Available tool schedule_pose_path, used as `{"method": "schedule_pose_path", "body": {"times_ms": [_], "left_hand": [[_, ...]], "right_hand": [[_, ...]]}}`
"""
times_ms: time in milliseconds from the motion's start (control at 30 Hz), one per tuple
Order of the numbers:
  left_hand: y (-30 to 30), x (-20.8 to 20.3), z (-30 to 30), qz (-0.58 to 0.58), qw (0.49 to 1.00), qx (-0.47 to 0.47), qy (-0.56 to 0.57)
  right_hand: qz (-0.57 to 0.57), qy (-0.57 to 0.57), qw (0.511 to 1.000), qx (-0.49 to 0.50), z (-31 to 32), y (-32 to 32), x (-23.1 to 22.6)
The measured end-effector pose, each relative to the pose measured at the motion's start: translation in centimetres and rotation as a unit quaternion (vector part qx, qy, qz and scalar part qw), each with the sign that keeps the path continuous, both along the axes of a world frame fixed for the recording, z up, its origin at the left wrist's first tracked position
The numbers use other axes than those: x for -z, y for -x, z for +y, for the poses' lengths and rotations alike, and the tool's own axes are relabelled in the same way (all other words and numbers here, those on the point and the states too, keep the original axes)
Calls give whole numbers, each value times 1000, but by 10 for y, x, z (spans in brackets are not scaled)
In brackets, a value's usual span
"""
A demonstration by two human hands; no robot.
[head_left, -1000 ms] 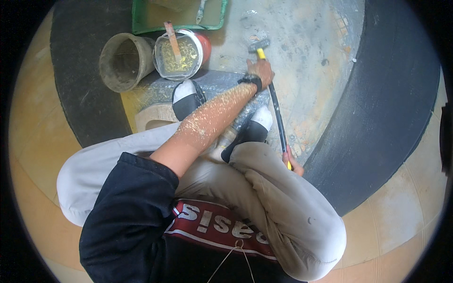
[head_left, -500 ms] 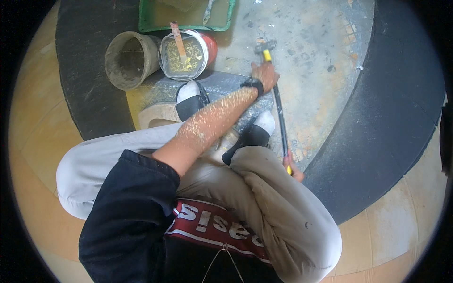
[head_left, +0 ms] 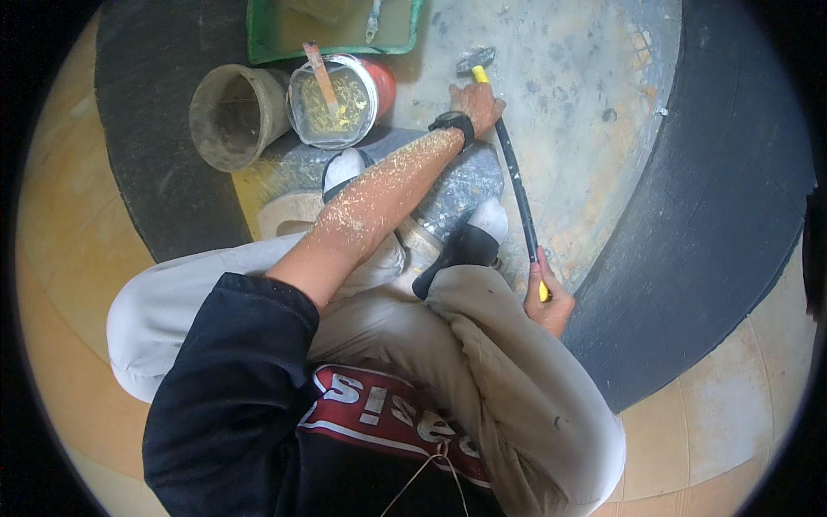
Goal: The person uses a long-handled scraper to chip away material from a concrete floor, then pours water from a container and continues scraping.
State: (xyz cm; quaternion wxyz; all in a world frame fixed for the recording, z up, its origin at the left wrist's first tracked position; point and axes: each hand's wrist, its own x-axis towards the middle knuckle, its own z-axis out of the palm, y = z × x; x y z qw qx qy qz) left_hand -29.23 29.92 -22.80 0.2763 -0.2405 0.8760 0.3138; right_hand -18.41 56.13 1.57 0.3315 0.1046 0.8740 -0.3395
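Long-handled tool [head_left: 515,185] held in both hands

A mottled grey surface [head_left: 568,129] spread beyond bent legs [head_left: 530,370] in pale trousers. At the upper left, a green tray [head_left: 256,52] held cloudy liquid [head_left: 345,34]; just below it, a grey bucket [head_left: 273,103] stood beside a red bucket [head_left: 382,86]. The tool slanted over the surface, its grey head uppermost; whether the head touched down was unclear. The left hand [head_left: 476,105] curled around the handle just below the head, its fingers partly hidden. The right hand [head_left: 548,297] pinched the yellow lower end. A flat stick [head_left: 323,82] leaned in the red bucket, a brush [head_left: 373,21] lay in the tray, and a dark watch [head_left: 455,126] circled the left wrist.
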Motion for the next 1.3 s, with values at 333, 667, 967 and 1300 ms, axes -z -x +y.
{"method": "schedule_pose_path", "body": {"times_ms": [333, 667, 967, 1300], "left_hand": [[-6, 29, -15, 37, 994, -89, 54], [-12, 15, 14, 3, 995, -103, 12], [-35, 10, 20, 2, 989, -145, 23], [-40, 16, 14, 26, 984, -165, 60]], "right_hand": [[29, 48, 998, -21, -16, 6, 17], [-52, -43, 998, -13, -5, 23, -26], [-87, -63, 993, -48, 10, 21, -27], [-60, -38, 995, -68, 13, 31, -22]]}}
